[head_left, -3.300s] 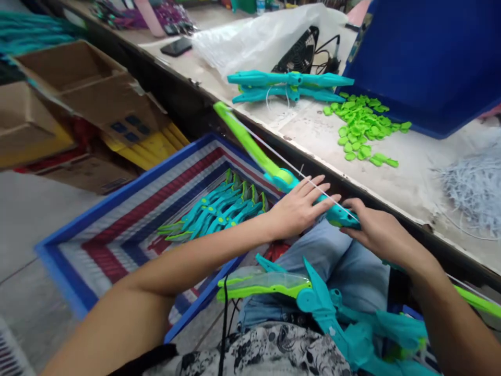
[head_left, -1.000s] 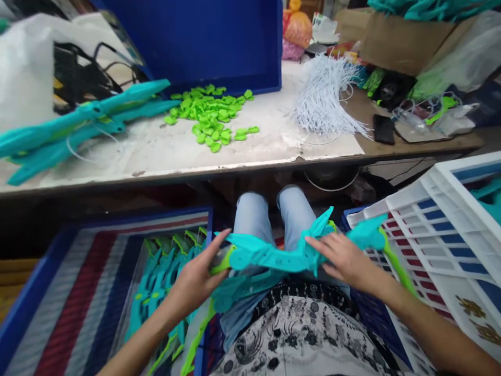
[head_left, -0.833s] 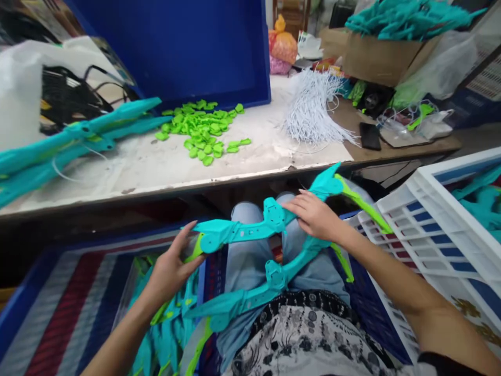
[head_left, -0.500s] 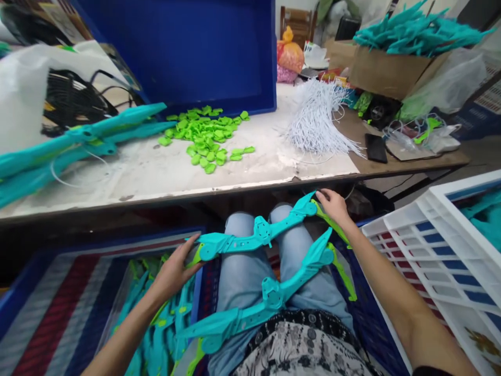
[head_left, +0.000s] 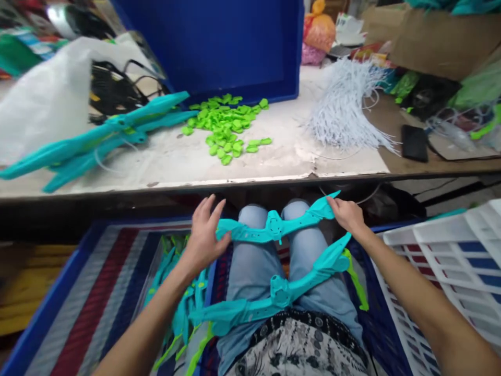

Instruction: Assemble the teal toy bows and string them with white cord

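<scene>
Our right hand (head_left: 346, 213) pinches the upper teal bow (head_left: 274, 226) at two o'clock; our left hand (head_left: 205, 235) spreads at nine, so a slack pinch could drop it.

The head view looked forward and down from above the lap (head_left: 250, 269), which filled six o'clock at close range; the left hand (head_left: 206, 230) fell at eight, the right hand (head_left: 347, 214) at three, the table (head_left: 284, 151) farther off towards twelve.

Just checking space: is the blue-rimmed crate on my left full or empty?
Partly full: teal parts lie along the right of the crate; striped lining shows beside them.
</scene>
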Demonstrator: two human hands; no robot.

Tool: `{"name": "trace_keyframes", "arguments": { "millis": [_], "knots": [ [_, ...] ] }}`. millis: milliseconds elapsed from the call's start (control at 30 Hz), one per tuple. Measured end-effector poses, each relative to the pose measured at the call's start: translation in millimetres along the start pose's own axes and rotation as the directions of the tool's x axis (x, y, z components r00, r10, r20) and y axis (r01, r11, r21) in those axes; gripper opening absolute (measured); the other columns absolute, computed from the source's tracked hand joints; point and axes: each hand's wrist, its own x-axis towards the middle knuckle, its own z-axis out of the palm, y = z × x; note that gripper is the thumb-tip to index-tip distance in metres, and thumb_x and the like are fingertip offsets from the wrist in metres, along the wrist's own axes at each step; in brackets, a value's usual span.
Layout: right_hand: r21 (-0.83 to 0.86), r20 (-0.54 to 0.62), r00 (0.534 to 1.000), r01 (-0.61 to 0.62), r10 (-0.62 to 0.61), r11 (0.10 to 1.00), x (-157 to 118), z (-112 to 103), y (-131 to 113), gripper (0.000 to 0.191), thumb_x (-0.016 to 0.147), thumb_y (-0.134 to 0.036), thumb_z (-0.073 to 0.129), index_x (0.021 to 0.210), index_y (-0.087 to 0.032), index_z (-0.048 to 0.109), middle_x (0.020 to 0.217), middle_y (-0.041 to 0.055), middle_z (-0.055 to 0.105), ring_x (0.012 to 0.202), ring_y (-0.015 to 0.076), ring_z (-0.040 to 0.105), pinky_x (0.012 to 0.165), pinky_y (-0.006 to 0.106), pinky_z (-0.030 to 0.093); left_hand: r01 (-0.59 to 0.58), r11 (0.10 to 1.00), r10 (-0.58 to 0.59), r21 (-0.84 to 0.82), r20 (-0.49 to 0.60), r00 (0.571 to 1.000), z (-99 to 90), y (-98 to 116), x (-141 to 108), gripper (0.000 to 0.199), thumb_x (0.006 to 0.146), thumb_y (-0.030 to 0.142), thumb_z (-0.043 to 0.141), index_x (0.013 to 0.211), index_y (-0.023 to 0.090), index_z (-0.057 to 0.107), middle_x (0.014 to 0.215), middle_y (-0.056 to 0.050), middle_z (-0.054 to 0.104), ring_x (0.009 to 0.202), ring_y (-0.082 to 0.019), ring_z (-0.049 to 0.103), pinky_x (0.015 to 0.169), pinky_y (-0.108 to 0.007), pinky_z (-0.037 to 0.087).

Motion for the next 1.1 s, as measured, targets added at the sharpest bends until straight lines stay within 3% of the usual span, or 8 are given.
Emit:
{"name": "trace_keyframes", "arguments": {
  "millis": [67, 133, 267, 467, 633, 800, 900, 1100],
  "knots": [
    [-0.036, 0.007, 0.999, 0.045, -0.044, 0.998, 2, -2, -4, 0.060, 0.096, -0.057, 0.023, 0.095, -0.022, 0.072, 0.089, 0.0120, 0.074, 0.086, 0.0249, 0.068, 0.068, 0.028, 0.039, -0.102, 0.952, 0.120, -0.288, 0.046, 0.992, 19.5, 53, 31, 0.072, 0.080, 0.035, 0.054, 0.146, 0.022, 0.029, 0.153, -0.008, 0.029, 0.138, -0.032, 0.031, 0.110, -0.045, 0.032],
    [-0.039, 0.017, 0.994, 0.111, -0.110, 0.993, 4, -3, -3, 0.058, 0.097, -0.054, 0.025, 0.092, -0.020, 0.072, 0.091, 0.0120, 0.074, 0.089, 0.0246, 0.068, 0.070, 0.028, 0.040, 0.003, 0.849, 0.088, -0.529, 0.146, 0.985, 55.0, 109, 64, 0.067, 0.086, 0.041, 0.047, 0.145, 0.014, 0.031, 0.146, -0.013, 0.041, 0.129, -0.028, 0.045, 0.102, -0.036, 0.041],
    [0.077, 0.011, 0.976, 0.215, -0.216, 0.974, 2, -2, 18, 0.045, 0.097, -0.045, 0.033, 0.090, -0.021, 0.071, 0.098, 0.0089, 0.073, 0.095, 0.0226, 0.067, 0.075, 0.026, 0.041, 0.117, 0.871, 0.123, -0.478, 0.442, 0.889, 125.9, 174, 113, 0.047, 0.082, 0.050, 0.054, 0.104, 0.011, 0.066, 0.099, -0.015, 0.070, 0.091, -0.026, 0.064, 0.077, -0.030, 0.047],
    [0.377, 0.130, 0.985, -0.156, 0.114, 0.913, -27, 18, 64, 0.057, 0.093, -0.058, 0.032, 0.071, -0.019, 0.066, 0.061, 0.0051, 0.068, 0.060, 0.0186, 0.064, 0.057, 0.024, 0.039, 0.187, 0.863, 0.077, -0.470, 0.486, 0.870, 139.7, 167, 134, 0.042, 0.071, 0.058, 0.061, 0.065, 0.016, 0.063, 0.060, -0.003, 0.061, 0.063, -0.019, 0.057, 0.053, -0.025, 0.035],
    [0.367, -0.040, 0.982, -0.155, 0.182, 0.917, -31, 26, 73, 0.059, 0.090, -0.062, 0.033, 0.054, -0.020, 0.053, 0.055, 0.0047, 0.062, 0.061, 0.0173, 0.060, 0.055, 0.024, 0.032, 0.475, 0.724, -0.032, -0.500, 0.664, 0.747, 138.8, 178, 130, 0.046, 0.074, 0.061, 0.057, 0.067, 0.017, 0.062, 0.062, -0.004, 0.062, 0.059, -0.018, 0.056, 0.052, -0.026, 0.036],
    [0.222, 0.009, 0.998, 0.064, -0.068, 0.973, -7, 9, 93, 0.057, 0.091, -0.059, 0.033, 0.057, -0.020, 0.055, 0.059, 0.0047, 0.062, 0.066, 0.0176, 0.058, 0.057, 0.026, 0.026, 0.214, 0.831, 0.037, -0.513, 0.436, 0.899, 150.3, 187, 111, 0.044, 0.076, 0.058, 0.056, 0.062, 0.017, 0.056, 0.057, -0.002, 0.055, 0.058, -0.016, 0.050, 0.053, -0.026, 0.031],
    [0.217, 0.047, 0.978, 0.190, -0.204, 0.958, 2, 4, 101, 0.058, 0.092, -0.059, 0.032, 0.058, -0.018, 0.056, 0.059, 0.0036, 0.061, 0.062, 0.0147, 0.054, 0.058, 0.025, 0.025, 0.168, 0.840, 0.070, -0.516, 0.409, 0.910, 152.9, 184, 106, 0.048, 0.077, 0.062, 0.053, 0.067, 0.015, 0.060, 0.058, -0.002, 0.056, 0.060, -0.016, 0.051, 0.054, -0.027, 0.031],
    [0.169, 0.050, 0.989, 0.130, -0.141, 0.977, 2, 9, 100, 0.058, 0.093, -0.058, 0.034, 0.060, -0.018, 0.060, 0.062, 0.0049, 0.063, 0.065, 0.0157, 0.056, 0.057, 0.026, 0.023, 0.217, 0.887, -0.028, -0.407, 0.422, 0.906, 156.5, 186, 108, 0.045, 0.076, 0.061, 0.056, 0.070, 0.016, 0.058, 0.063, -0.003, 0.058, 0.063, -0.017, 0.053, 0.056, -0.027, 0.032]
  ]
}}
